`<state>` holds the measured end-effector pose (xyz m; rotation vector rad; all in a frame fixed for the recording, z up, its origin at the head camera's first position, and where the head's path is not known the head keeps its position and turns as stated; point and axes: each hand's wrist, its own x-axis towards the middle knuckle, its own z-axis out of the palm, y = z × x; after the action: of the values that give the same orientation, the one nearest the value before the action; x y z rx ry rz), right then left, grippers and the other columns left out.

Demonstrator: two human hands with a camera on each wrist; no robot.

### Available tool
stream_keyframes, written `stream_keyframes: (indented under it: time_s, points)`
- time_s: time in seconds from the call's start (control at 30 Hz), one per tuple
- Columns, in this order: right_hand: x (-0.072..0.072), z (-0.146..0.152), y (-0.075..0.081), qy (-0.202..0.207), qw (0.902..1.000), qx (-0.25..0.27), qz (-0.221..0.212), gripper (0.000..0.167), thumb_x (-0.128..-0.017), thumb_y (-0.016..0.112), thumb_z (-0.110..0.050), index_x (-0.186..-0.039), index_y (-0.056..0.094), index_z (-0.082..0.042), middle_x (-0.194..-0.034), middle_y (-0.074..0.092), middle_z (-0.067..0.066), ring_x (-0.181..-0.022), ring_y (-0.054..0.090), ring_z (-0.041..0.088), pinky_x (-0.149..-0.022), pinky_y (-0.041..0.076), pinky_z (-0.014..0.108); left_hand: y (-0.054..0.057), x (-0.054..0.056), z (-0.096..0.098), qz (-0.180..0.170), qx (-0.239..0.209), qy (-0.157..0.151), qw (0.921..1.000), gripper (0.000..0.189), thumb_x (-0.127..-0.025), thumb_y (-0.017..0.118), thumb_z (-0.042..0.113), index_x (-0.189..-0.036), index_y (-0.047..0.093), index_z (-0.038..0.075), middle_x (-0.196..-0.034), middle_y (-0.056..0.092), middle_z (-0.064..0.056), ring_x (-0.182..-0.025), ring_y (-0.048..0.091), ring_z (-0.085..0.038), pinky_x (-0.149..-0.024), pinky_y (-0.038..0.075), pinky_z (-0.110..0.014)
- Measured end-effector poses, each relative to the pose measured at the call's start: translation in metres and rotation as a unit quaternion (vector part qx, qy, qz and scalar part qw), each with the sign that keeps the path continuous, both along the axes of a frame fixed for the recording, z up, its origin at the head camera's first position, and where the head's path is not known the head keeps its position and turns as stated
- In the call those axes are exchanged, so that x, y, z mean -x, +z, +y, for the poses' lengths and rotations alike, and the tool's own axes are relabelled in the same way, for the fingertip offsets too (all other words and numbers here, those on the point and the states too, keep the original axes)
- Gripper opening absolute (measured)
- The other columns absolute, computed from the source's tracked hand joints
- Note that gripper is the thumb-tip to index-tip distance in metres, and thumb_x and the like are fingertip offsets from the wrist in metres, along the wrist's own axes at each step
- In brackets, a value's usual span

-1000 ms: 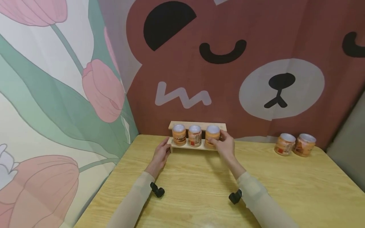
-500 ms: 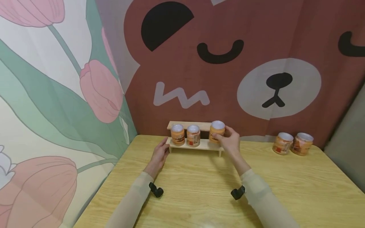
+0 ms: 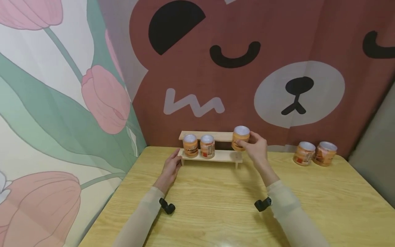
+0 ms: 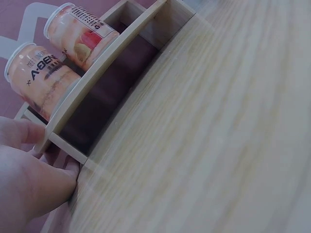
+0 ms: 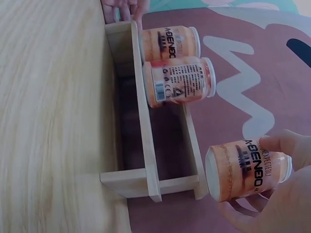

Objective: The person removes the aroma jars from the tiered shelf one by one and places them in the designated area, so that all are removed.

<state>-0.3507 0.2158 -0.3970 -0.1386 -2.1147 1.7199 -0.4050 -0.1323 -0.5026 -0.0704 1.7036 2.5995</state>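
A small two-step wooden shelf [image 3: 216, 156] stands at the back of the table, against the wall. My left hand [image 3: 171, 166] holds its left end, with fingers [image 4: 24, 131] at the lower board and leg. Two orange cans with pale lids, one can [image 3: 190, 145] and a second can [image 3: 207, 146], stand side by side on the left part of the lower step. Above the shelf's right end, my right hand [image 3: 257, 149] grips a third orange can [image 5: 245, 167] between thumb and fingers. That can is lifted clear of the boards, its base visible in the right wrist view.
Two more orange cans, a nearer can [image 3: 304, 154] and its neighbour [image 3: 325, 153], stand together on the table's [image 3: 216, 206] back right. A bear-patterned wall covering [image 3: 234, 96] rises behind the shelf. A flower-patterned one [image 3: 105, 99] borders the left side.
The right hand has raised the third can off the lower step and carried it up and to the right. My left hand stays at the shelf's left end.
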Motion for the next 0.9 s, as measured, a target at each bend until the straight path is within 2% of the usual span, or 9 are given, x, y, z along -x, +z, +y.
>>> stream_keyframes:
  time_s: [0.23, 0.53, 0.73, 0.9]
  points:
    - [-0.002, 0.014, 0.005, -0.014, 0.9999, -0.004, 0.0, 0.071, -0.084, 0.086, -0.02, -0.146, 0.055, -0.003, -0.13, 0.065, 0.017, -0.118, 0.059, 0.027, -0.097, 0.049, 0.042, 0.002, 0.0, 0.002, 0.006, 0.005, -0.01, 0.9999, 0.058, -0.103, 0.05, 0.001, -0.159, 0.036, 0.01, -0.168, 0.013, -0.014, -0.148, 0.023, -0.033, -0.114, 0.031, -0.042]
    - [-0.004, 0.03, 0.004, -0.017, 0.9997, 0.013, -0.006, 0.07, -0.085, 0.084, -0.018, -0.146, 0.055, -0.003, -0.131, 0.064, 0.018, -0.12, 0.058, 0.028, -0.097, 0.049, 0.042, 0.0, -0.003, 0.0, 0.0, 0.007, -0.01, 0.9999, 0.06, -0.104, 0.05, 0.002, -0.16, 0.034, 0.012, -0.168, 0.012, -0.012, -0.145, 0.026, -0.028, -0.1, 0.038, -0.039]
    - [-0.003, 0.048, -0.001, -0.041, 0.999, -0.013, -0.007, 0.072, -0.084, 0.085, -0.021, -0.146, 0.054, -0.001, -0.131, 0.064, 0.019, -0.12, 0.058, 0.029, -0.099, 0.047, 0.044, 0.001, -0.002, 0.001, 0.006, 0.006, -0.014, 0.9999, 0.059, -0.105, 0.049, 0.002, -0.16, 0.034, 0.011, -0.168, 0.011, -0.011, -0.144, 0.027, -0.026, -0.1, 0.038, -0.039]
    - [-0.004, 0.066, -0.009, -0.057, 0.9977, -0.037, -0.009, 0.074, -0.084, 0.085, -0.023, -0.147, 0.052, 0.001, -0.13, 0.064, 0.021, -0.118, 0.059, 0.031, -0.098, 0.046, 0.044, 0.001, -0.002, 0.001, 0.007, 0.0, -0.016, 0.9998, 0.059, -0.104, 0.049, 0.002, -0.161, 0.033, 0.011, -0.167, 0.014, -0.014, -0.145, 0.027, -0.026, -0.107, 0.035, -0.042]
